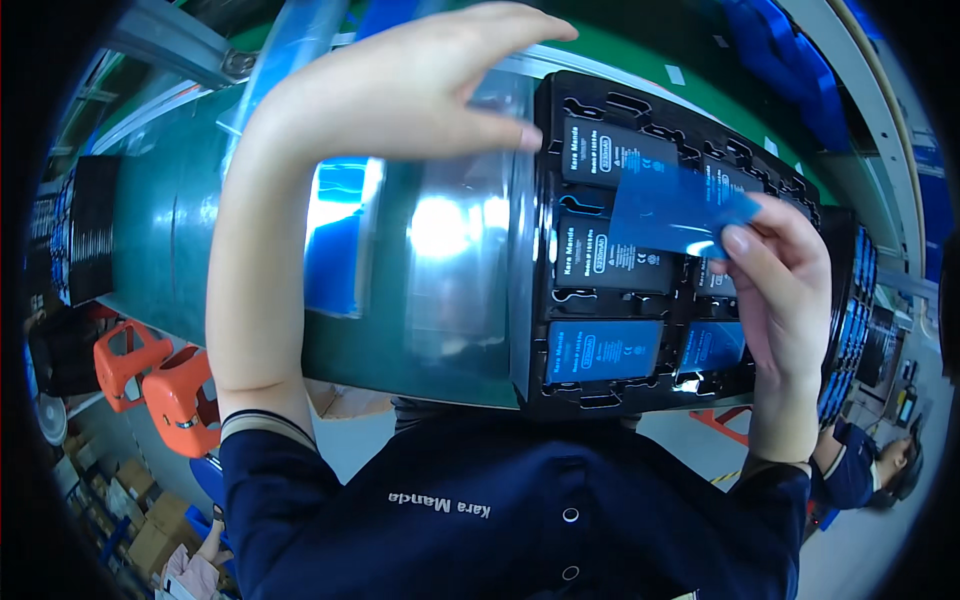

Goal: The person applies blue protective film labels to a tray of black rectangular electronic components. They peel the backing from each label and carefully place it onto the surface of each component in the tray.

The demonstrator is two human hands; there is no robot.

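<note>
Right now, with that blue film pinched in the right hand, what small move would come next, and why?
Probably lift the blue film clear of the black tray: the right hand pinches its corner above the dark packs, while the left hand hovers open, holding nothing.

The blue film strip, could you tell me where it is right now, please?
In the head view, the blue film strip is right of centre, pinched in the right hand just above the black tray of flat dark packs, its far end overlapping the tray's upper rows.

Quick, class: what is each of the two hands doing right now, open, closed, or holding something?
Left hand: open, fingers spread, holding nothing.
Right hand: closed on a blue film above the black tray.
</note>
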